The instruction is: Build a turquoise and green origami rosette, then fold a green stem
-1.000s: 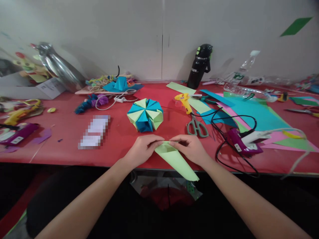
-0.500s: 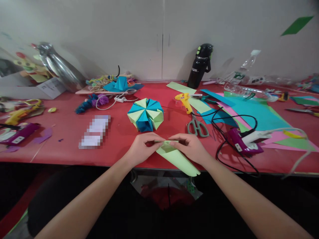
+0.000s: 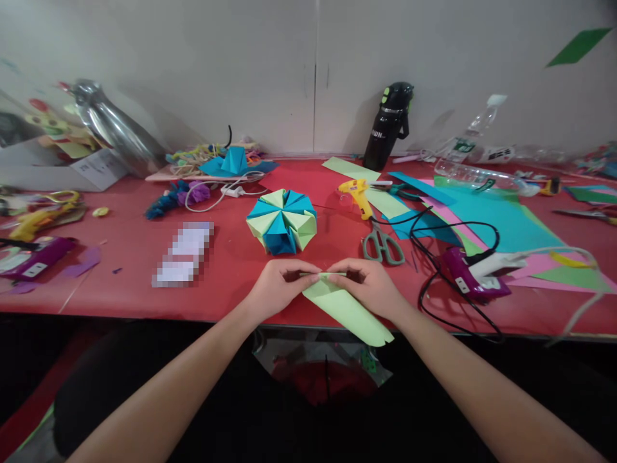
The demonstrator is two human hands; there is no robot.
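A light green sheet of paper (image 3: pixel 349 312) is folded over at the table's front edge, its rounded lower end hanging past that edge. My left hand (image 3: pixel 282 286) pinches its top left corner between thumb and fingers. Close beside it, my right hand (image 3: pixel 364 286) pinches the top edge from the right, thumb on top. Just beyond my hands stands a blue and light green folded paper ball (image 3: pixel 282 222). Grey-handled scissors (image 3: pixel 382 246) and a yellow glue gun (image 3: pixel 357 196) lie past my right hand.
On the red table (image 3: pixel 231 270), a phone-like blurred object (image 3: pixel 184 254) lies left. A purple power strip (image 3: pixel 470 276) with black cable sits right, near coloured paper sheets (image 3: pixel 496 218). A black bottle (image 3: pixel 389 125) and a metal jug (image 3: pixel 118 132) lean at the back wall.
The folded paper has flattened at its top and its free end has swung slightly down and right. Both hands keep their pinch in nearly the same place.
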